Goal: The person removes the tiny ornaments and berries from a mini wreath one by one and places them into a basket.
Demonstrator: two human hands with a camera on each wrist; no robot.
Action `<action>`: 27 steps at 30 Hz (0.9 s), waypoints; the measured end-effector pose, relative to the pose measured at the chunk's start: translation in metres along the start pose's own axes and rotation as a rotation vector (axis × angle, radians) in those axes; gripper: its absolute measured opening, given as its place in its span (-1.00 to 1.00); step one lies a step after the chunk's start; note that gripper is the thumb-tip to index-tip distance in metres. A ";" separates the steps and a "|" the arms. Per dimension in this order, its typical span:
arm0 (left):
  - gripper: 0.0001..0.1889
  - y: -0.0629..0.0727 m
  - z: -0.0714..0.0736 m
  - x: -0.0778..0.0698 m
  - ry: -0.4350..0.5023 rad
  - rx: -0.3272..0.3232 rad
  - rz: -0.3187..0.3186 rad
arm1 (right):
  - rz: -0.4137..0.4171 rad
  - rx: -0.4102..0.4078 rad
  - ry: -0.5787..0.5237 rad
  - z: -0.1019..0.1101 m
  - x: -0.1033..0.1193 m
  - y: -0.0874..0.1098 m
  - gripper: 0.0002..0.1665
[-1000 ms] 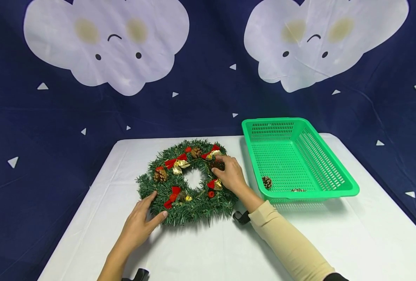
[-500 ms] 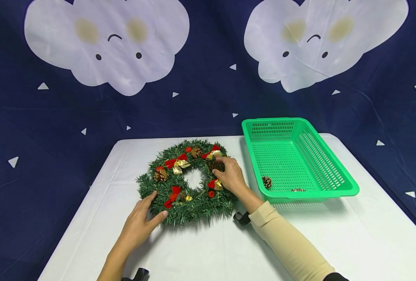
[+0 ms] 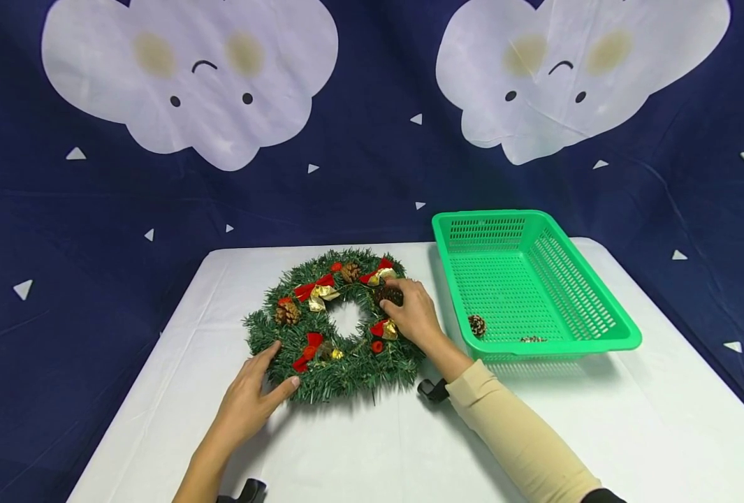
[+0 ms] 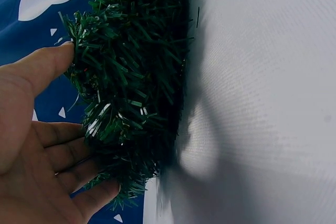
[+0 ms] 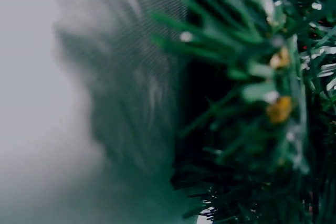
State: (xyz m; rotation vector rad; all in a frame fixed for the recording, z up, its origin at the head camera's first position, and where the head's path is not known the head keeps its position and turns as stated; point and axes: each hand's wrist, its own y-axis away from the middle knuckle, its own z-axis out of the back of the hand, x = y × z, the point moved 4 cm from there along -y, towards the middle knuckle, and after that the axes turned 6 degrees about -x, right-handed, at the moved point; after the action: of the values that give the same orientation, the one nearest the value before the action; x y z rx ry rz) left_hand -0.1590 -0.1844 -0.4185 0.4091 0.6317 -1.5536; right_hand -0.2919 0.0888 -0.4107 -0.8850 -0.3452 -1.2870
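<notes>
A green wreath [image 3: 334, 381] with red and gold bows and pine cones lies on the white table. My right hand [image 3: 414, 311] pinches a dark brown pine cone [image 3: 390, 295] against the wreath's right side. The fingers partly cover that cone. At the wreath's front left, my left hand [image 3: 249, 398] touches the needles with its fingers spread and fairly straight. Close up in the left wrist view, the left hand's thumb and fingertips meet the wreath's edge [image 4: 131, 66]. The right wrist view holds only blurred wreath needles [image 5: 252, 93]; the right hand is out of it.
A green perforated basket [image 3: 554, 347] stands right of the wreath. One pine cone [image 3: 476, 325] lies in its near left corner, and another white-tipped item [image 3: 533, 339] is half hidden behind the front rim. White cloth [image 3: 359, 447] covers the table before a dark blue backdrop [image 3: 372, 188].
The pine cone under my right hand shifts and turns slightly against the wreath. Both hands otherwise stay in the same places.
</notes>
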 end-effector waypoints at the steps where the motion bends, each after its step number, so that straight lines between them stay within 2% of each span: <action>1: -0.16 0.000 0.000 0.000 0.000 0.000 -0.001 | 0.003 -0.002 -0.004 0.000 0.001 0.000 -0.50; 27: -0.16 0.001 0.001 0.000 0.006 0.000 0.003 | 0.059 -0.049 -0.104 0.024 0.034 0.005 -0.53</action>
State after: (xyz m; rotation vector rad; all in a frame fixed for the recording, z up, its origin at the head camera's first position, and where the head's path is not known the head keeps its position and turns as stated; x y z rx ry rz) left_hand -0.1583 -0.1844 -0.4180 0.4146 0.6349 -1.5501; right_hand -0.2716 0.0837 -0.3745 -0.9996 -0.3679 -1.2018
